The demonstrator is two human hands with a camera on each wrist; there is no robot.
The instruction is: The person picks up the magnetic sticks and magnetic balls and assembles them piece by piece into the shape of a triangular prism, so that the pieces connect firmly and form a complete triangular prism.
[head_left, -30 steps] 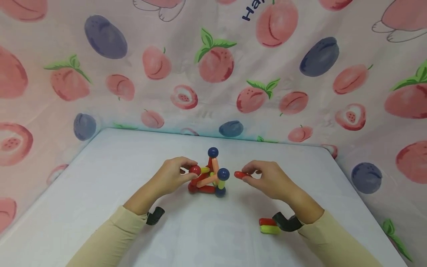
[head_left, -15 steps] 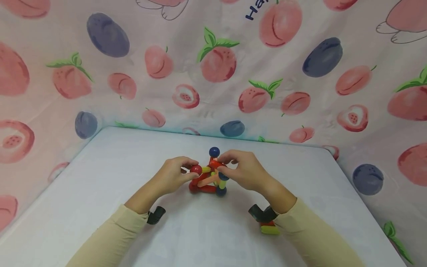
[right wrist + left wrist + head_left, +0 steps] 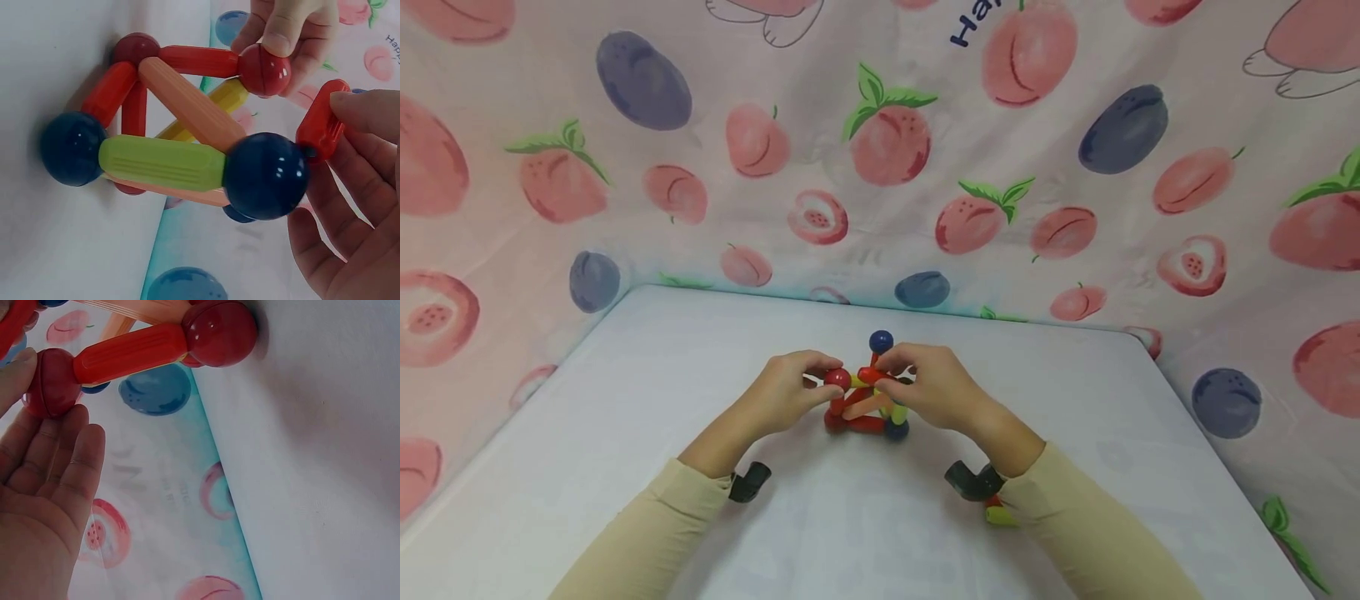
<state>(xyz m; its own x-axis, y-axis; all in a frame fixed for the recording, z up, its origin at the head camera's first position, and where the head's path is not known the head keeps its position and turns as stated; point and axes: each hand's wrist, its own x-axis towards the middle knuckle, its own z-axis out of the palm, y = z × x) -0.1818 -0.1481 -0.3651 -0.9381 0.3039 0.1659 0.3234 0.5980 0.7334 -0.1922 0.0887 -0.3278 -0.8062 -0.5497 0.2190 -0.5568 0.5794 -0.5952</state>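
Note:
A frame of magnetic rods and balls stands on the white table (image 3: 700,533), red ball and blue ball (image 3: 74,149) at its base. My left hand (image 3: 778,392) pinches an upper red ball (image 3: 55,382) between thumb and fingers; a red rod (image 3: 134,353) runs from it to a lower red ball (image 3: 220,332). My right hand (image 3: 936,387) pinches a loose red magnetic rod (image 3: 323,122). One end of that rod is right by an upper blue ball (image 3: 267,176), which a green rod (image 3: 164,164) joins to the base; its other end points toward the left hand's ball.
A yellow-green rod (image 3: 1000,516) and a red rod (image 3: 992,501) lie on the table, partly hidden by the right sleeve. Black wrist mounts (image 3: 750,482) show under both wrists. A fruit-printed cloth (image 3: 865,233) hangs behind the table.
My right hand has moved left with the red rod, from beside the frame to over its upper part, near the red ball. The left hand has stayed on its ball.

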